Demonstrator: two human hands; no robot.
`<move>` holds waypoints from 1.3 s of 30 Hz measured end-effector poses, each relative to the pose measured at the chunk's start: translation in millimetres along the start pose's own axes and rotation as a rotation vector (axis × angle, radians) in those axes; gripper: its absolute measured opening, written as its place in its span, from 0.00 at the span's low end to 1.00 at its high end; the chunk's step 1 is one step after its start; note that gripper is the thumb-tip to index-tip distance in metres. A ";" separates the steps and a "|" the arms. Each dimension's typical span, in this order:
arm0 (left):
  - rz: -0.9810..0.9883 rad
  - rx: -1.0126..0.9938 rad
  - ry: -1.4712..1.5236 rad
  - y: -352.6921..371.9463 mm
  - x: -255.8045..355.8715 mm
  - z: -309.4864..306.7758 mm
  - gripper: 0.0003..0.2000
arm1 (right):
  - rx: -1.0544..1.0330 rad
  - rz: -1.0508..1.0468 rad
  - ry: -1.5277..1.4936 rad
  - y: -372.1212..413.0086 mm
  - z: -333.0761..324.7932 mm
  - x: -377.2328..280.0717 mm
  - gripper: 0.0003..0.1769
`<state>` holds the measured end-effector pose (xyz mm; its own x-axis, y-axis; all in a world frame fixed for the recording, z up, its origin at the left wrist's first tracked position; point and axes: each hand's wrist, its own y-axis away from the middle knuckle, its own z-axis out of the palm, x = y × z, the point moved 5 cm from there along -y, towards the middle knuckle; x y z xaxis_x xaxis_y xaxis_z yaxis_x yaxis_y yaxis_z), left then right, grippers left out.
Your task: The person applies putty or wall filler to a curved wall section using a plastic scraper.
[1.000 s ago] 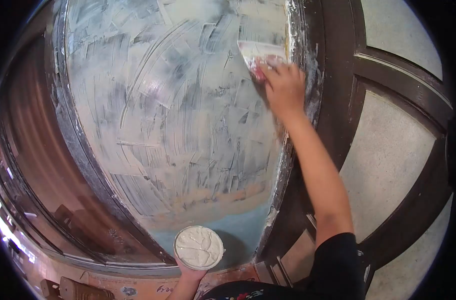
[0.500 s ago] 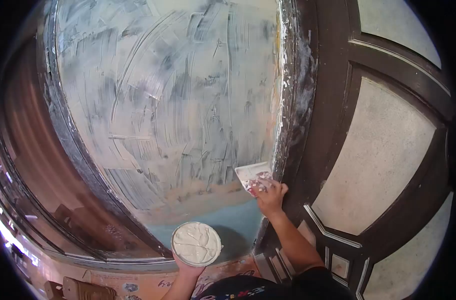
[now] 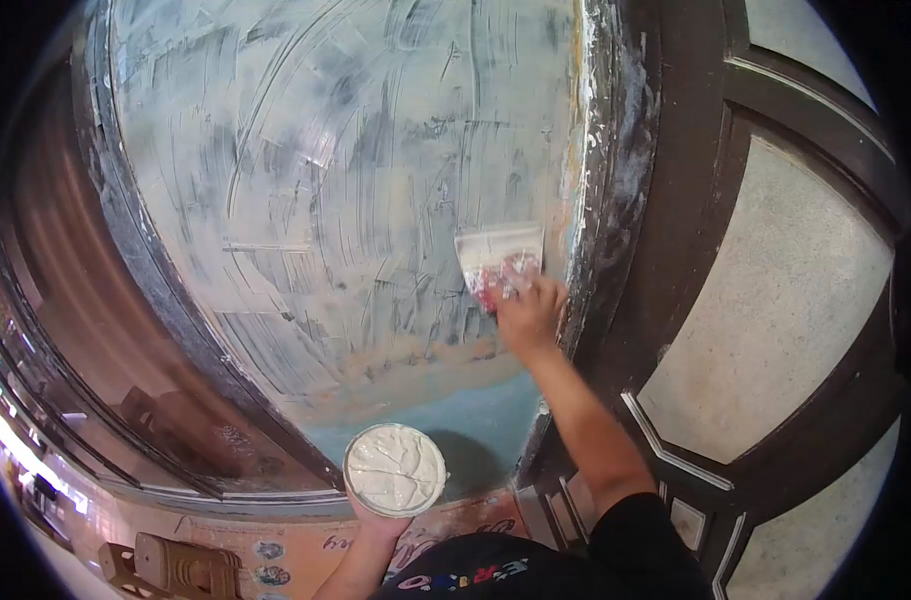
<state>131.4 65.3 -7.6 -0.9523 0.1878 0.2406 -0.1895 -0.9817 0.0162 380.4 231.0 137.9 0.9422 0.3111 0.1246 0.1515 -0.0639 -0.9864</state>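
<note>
My right hand [image 3: 531,312] grips a wide putty knife [image 3: 499,262], its red part smeared with white filler. The blade lies against the wall panel [image 3: 365,210], close to the panel's right edge. Grey-white filler covers most of that panel in streaks, while a bare blue-green strip shows along its bottom. Low in the middle, my left hand [image 3: 383,522] holds up a round tub [image 3: 395,470] from beneath. Creamy white filler fills the tub, with grooves crossing its surface. Most of the left fingers are hidden under the tub.
Dark wooden panelling with pale insets [image 3: 775,310] stands to the right. On the left is a dark-framed brown glass surface [image 3: 125,330]. Brown plastic chairs [image 3: 180,566] stand at the lower left, beside an orange printed sheet [image 3: 295,560].
My right hand has carried the putty knife upward along the panel's right side, and the blade now sits more level. The left hand and tub stay nearly where they were.
</note>
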 end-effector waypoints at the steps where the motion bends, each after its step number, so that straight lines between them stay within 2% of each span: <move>1: 0.006 -0.021 -0.027 1.5 2.3 0.0 0.34 | -0.026 0.016 0.004 40.5 4.8 -8.0 0.14; 7: 0.022 0.008 -0.098 6.0 5.4 -4.7 0.34 | -0.327 0.168 -0.047 173.5 -15.9 -40.2 0.19; 8: 0.025 0.018 -0.119 6.0 5.4 -3.4 0.33 | -0.327 0.174 -0.042 178.4 -24.8 -41.9 0.19; 10: 0.015 0.014 -0.100 5.9 3.8 0.3 0.33 | -0.473 0.216 -0.094 183.5 -37.5 -41.3 0.21; 12: 0.013 0.008 -0.078 3.7 3.1 0.7 0.33 | -0.449 0.231 -0.148 172.7 -50.0 -36.6 0.22; 14: 0.015 0.016 -0.089 1.2 2.6 -5.6 0.33 | -0.348 0.430 -0.377 161.7 -59.1 -27.2 0.21; 15: 0.007 0.042 -0.062 2.1 2.0 -9.9 0.33 | -0.306 0.492 -0.368 154.6 -61.4 -22.0 0.15; 16: 0.007 0.048 -0.060 2.9 1.7 -11.0 0.33 | -0.312 0.494 -0.370 134.2 -67.7 -21.5 0.15; 18: -0.020 0.038 -0.064 4.8 -1.2 -9.9 0.33 | -0.305 0.833 -0.468 101.7 -74.4 -8.2 0.10; 19: -0.023 0.038 -0.059 7.3 -2.4 -7.7 0.33 | -0.312 0.837 -0.469 95.2 -68.1 -3.3 0.10; 21: -0.026 -0.004 -0.048 10.9 -3.4 -3.0 0.34 | -0.164 1.245 -1.146 99.8 -48.6 4.5 0.10; 22: -0.030 -0.054 -0.037 11.5 -3.2 0.1 0.34 | -0.165 1.246 -1.149 100.0 -48.2 3.3 0.10; 24: -0.036 -0.046 -0.022 9.9 -1.9 -4.5 0.34 | -0.086 1.387 -1.408 104.4 -43.2 -1.3 0.13; 25: -0.022 -0.002 -0.053 9.2 -1.3 -8.0 0.34 | -0.148 1.484 -1.405 116.2 -41.9 -4.6 0.16; 26: -0.007 0.044 -0.082 8.9 -0.6 -11.4 0.34 | -0.151 1.482 -1.409 123.8 -44.0 -5.8 0.16; 27: -0.015 0.070 0.007 8.6 -0.8 -13.5 0.34 | -0.235 1.497 -1.451 131.7 -44.1 -10.2 0.17; 29: -0.005 0.072 -0.006 7.6 0.1 -15.8 0.34 | -0.381 1.526 -1.490 135.1 -44.7 -22.2 0.19; 30: -0.002 0.073 -0.019 6.7 0.6 -16.8 0.34 | -0.387 1.530 -1.492 133.6 -46.8 -26.4 0.19; 32: 0.005 0.129 -0.010 5.4 1.4 -21.3 0.34 | -0.551 1.375 -1.532 124.8 -51.1 -43.9 0.18; 33: 0.006 0.081 -0.037 3.7 0.9 -18.1 0.34 | -0.488 1.275 -1.542 120.0 -51.6 -57.9 0.18; 34: 0.006 0.031 -0.065 1.0 0.0 -13.8 0.34 | -0.490 1.281 -1.541 118.2 -53.9 -67.2 0.18; 36: 0.005 0.024 -0.032 -4.1 -2.1 -7.8 0.34 | -0.652 0.985 -1.382 101.8 -66.7 -83.6 0.16; 37: -0.001 0.023 -0.013 -6.0 -2.8 -7.3 0.34 | -0.668 0.820 -1.223 93.4 -73.7 -85.5 0.13; 38: -0.007 0.022 0.007 -8.2 -3.2 -5.4 0.34 | -0.669 0.823 -1.222 88.7 -76.8 -85.8 0.13; 39: -0.003 0.005 -0.026 -10.1 -4.1 -0.6 0.33 | -0.658 0.682 -1.162 79.6 -81.2 -88.0 0.12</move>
<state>137.1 74.5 -9.4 -0.9452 0.1898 0.2658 -0.1910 -0.9814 0.0218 333.8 121.6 57.2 0.1763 0.5861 -0.7908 0.1941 -0.8084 -0.5558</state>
